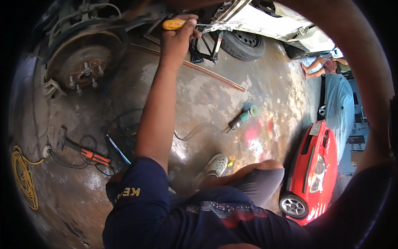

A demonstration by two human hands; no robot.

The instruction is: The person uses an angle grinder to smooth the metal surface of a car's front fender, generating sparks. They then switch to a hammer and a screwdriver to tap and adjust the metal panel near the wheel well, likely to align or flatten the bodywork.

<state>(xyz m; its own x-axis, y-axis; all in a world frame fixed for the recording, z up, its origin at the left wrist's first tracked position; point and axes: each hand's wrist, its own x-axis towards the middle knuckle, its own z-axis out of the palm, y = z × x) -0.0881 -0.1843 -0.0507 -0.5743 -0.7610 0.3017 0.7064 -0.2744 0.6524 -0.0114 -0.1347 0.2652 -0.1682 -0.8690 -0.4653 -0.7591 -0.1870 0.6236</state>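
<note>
My left hand (180, 35), at the end of a raised arm, is closed round a screwdriver with a yellow handle (173, 24). Its thin shaft points right, toward the lower edge of a white car body panel (248, 20). Whether the tip touches the panel is hard to make out. My right arm (356, 54) arches up the right side and over the top. A blurred brown shape along the upper edge seems to be my right hand (143, 9); its fingers do not show clearly. Close by the left hand, a black jack stand (205, 49) stands beneath the panel.
A brake disc hub (85, 62) with bare studs is at the upper left. A loose wheel (244, 45), metal bar (213, 74), green angle grinder (244, 117), orange-handled tool (95, 157) and yellow cable coil (23, 176) lie about the floor. A red car (313, 170) stands right; a person (325, 66) sits beyond.
</note>
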